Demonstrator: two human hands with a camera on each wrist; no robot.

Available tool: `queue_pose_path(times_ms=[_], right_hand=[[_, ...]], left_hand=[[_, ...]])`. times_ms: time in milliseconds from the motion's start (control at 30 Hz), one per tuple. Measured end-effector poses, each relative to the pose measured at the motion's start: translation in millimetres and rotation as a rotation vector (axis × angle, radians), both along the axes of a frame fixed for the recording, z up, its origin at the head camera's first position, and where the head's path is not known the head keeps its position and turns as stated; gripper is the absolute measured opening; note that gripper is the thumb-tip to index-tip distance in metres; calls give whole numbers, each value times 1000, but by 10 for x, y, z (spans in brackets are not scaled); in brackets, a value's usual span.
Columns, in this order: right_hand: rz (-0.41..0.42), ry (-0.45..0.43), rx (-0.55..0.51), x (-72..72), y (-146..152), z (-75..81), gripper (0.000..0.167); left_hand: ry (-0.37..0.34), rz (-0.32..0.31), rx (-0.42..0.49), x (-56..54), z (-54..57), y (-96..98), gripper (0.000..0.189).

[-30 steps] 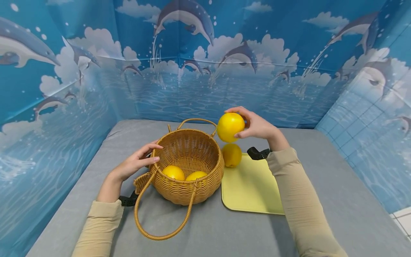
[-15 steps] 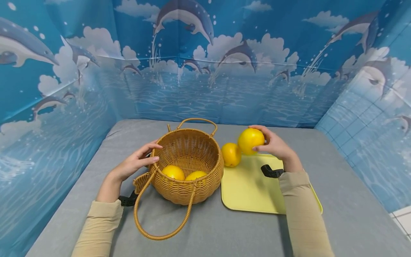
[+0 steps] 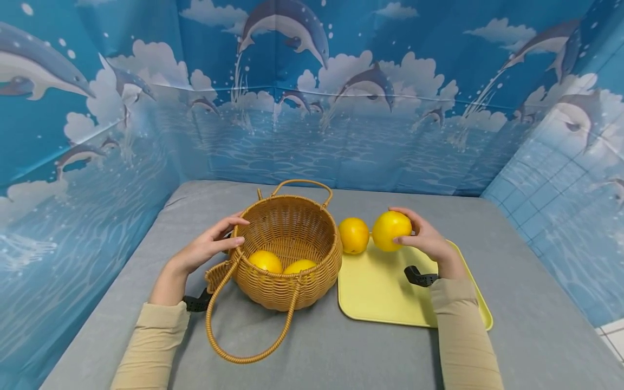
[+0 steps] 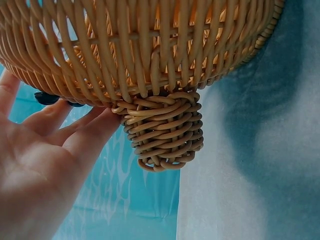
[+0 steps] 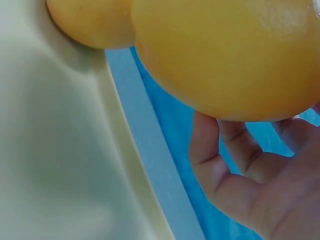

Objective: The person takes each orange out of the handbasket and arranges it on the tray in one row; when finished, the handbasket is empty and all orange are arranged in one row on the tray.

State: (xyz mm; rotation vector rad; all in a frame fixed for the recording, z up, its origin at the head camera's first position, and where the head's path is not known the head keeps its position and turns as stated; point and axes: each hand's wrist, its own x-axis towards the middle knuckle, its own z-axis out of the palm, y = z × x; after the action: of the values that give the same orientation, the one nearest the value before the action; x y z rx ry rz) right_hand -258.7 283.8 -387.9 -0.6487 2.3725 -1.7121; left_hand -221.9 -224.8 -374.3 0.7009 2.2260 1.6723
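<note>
Now holds yellow fruit (image 3: 391, 231) lower and farther right than earlier, over tray (image 3: 380, 295), gripped in right hand (image 3: 429, 238). Rests left hand (image 3: 207, 246) on basket (image 3: 283, 292) with fingers extended. Could bump neighbouring fruit (image 3: 353, 236) if lowered leftward, setting it rolling.

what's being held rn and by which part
The right hand grips a yellow fruit by its right side; the left hand rests on the basket rim.

Counter (image 3: 351, 357): wore a grey cloth (image 3: 526, 292), wrinkled at its far left corner.
Curtain (image 3: 336, 154): hung blue and creased behind and along both sides.
Curtain print: showed leaping dolphins (image 3: 287, 17), pale clouds (image 3: 404, 78) and rippled water.
White tiles (image 3: 615, 331): showed at the lower right, with darker joints.
</note>
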Motion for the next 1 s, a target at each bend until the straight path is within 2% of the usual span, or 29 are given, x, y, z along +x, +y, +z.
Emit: queue_pose_path(times_ms=[367, 800, 1000], right_hand=[[-60, -53, 114, -26, 42, -130, 69], [-89, -99, 182, -84, 34, -272, 70], [-113, -105, 184, -81, 5, -275, 70]], left_hand=[[5, -2, 4, 9, 9, 8, 47], [7, 2, 1, 10, 6, 3, 48], [1, 7, -8, 12, 7, 5, 48]])
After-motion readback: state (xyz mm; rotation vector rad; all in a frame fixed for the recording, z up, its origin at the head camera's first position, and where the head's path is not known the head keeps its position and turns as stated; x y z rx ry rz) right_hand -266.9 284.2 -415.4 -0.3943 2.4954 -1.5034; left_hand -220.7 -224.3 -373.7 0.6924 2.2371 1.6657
